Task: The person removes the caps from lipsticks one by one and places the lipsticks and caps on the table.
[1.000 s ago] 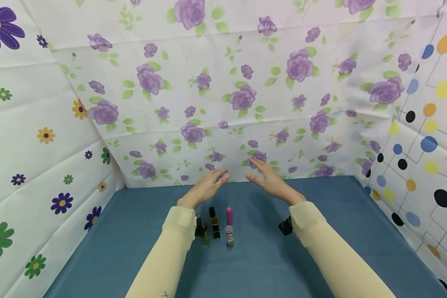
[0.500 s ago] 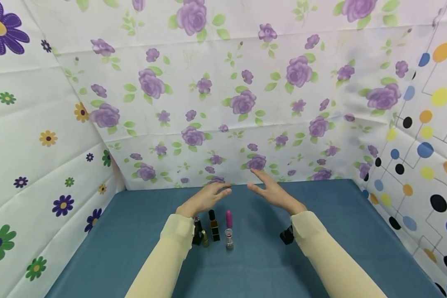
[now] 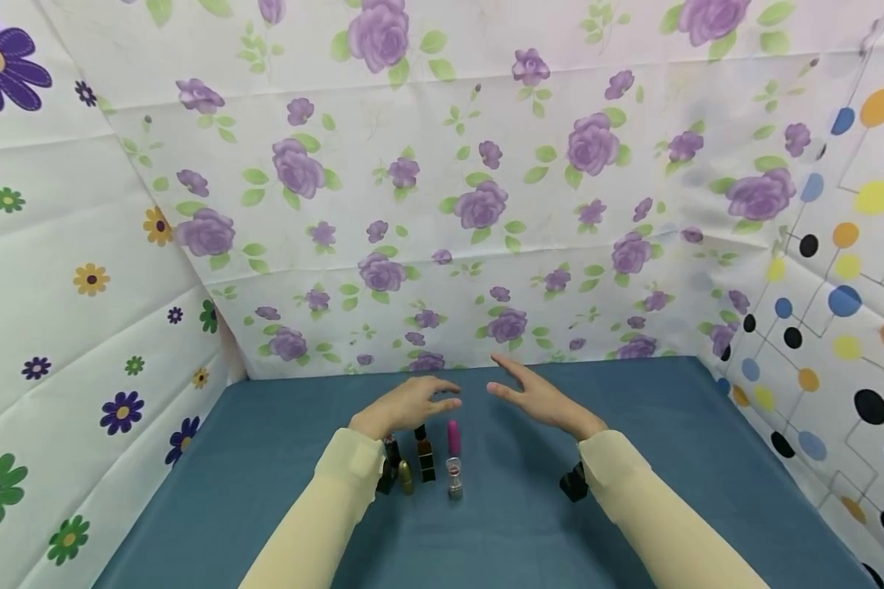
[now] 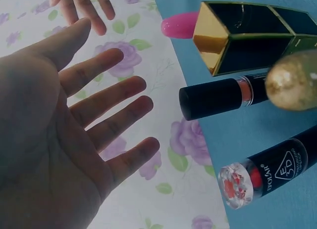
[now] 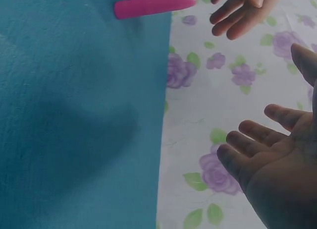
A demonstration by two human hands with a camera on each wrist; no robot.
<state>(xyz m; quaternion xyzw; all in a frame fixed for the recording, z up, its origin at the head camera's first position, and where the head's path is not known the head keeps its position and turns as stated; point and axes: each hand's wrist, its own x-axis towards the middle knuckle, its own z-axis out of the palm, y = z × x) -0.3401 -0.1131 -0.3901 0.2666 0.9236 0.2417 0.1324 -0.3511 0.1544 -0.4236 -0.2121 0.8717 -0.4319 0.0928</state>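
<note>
My left hand (image 3: 405, 405) hovers over the far side of the lipsticks, palm inward, fingers loosely extended, holding nothing. Facing it, my right hand (image 3: 545, 402) is held up with fingers spread and grips nothing. Between and below them stand or lie several lipstick tubes: a pink one (image 3: 453, 438), one with a clear upper part (image 3: 453, 476), a black-and-gold one (image 3: 426, 465) and a gold rounded one (image 3: 406, 477). The left wrist view shows a black-capped tube (image 4: 210, 97) and a black tube with a faceted clear cap (image 4: 267, 169). My left hand and wrist partly cover this group.
A blue cloth (image 3: 501, 532) covers the table. Behind it rises a rose-patterned white sheet (image 3: 442, 204). Daisy-print (image 3: 81, 343) and dotted (image 3: 840, 343) sheets close off the left and right sides. A black wrist device (image 3: 574, 483) sits under my right cuff.
Both hands have come down and nearer in the head view, leaving the patterned backdrop and now above the blue cloth. More of the gold tube shows beside my left sleeve. The lipsticks stay in place.
</note>
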